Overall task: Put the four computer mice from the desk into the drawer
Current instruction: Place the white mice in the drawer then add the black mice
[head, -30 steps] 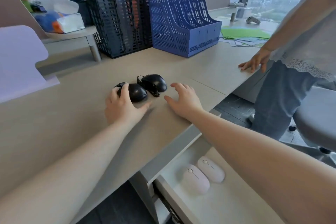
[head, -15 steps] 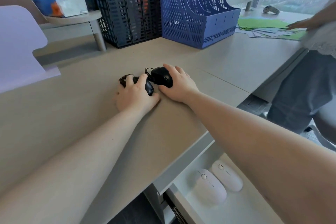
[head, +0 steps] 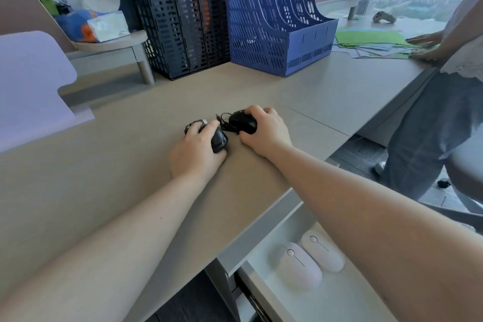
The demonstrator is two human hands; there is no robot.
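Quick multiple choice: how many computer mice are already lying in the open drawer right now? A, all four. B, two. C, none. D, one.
B: two pale pink mice lie side by side in the open drawer, while the left hand and right hand each cover a black wired mouse on the desk.

Both hands closed in: left hand (head: 196,150) wrapped left black mouse (head: 219,140), right hand (head: 266,128) gripped right black mouse (head: 241,121).
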